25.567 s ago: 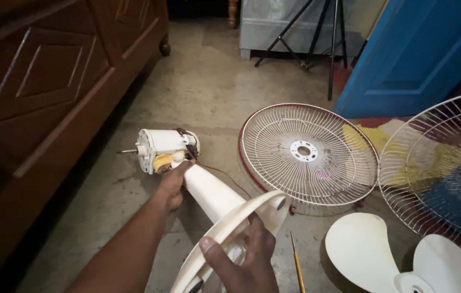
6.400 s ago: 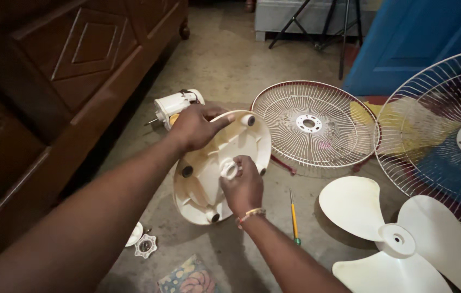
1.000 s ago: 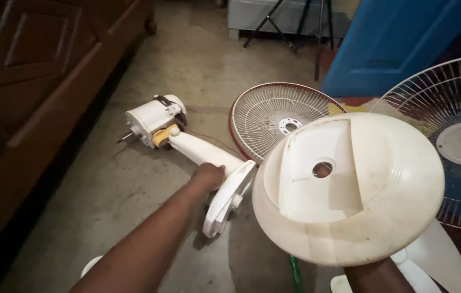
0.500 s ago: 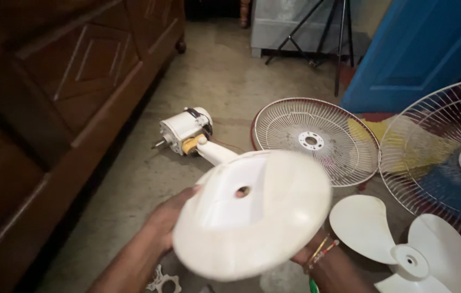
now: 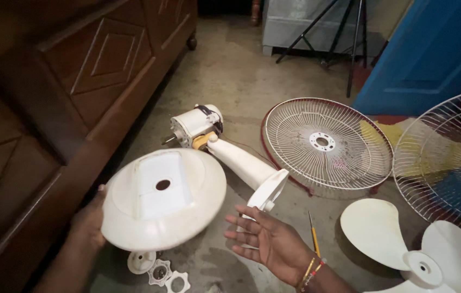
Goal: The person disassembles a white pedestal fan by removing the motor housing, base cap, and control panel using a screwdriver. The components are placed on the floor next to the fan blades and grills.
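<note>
Both hands work over the floor (image 5: 252, 70): our left hand (image 5: 90, 221) grips the round fan base (image 5: 163, 198) by its rim; our right hand (image 5: 274, 244) hovers open, empty, beside it.

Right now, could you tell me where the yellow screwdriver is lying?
In the head view, the yellow screwdriver lies on the floor right of centre, between the open right hand and the fan blade.
</note>
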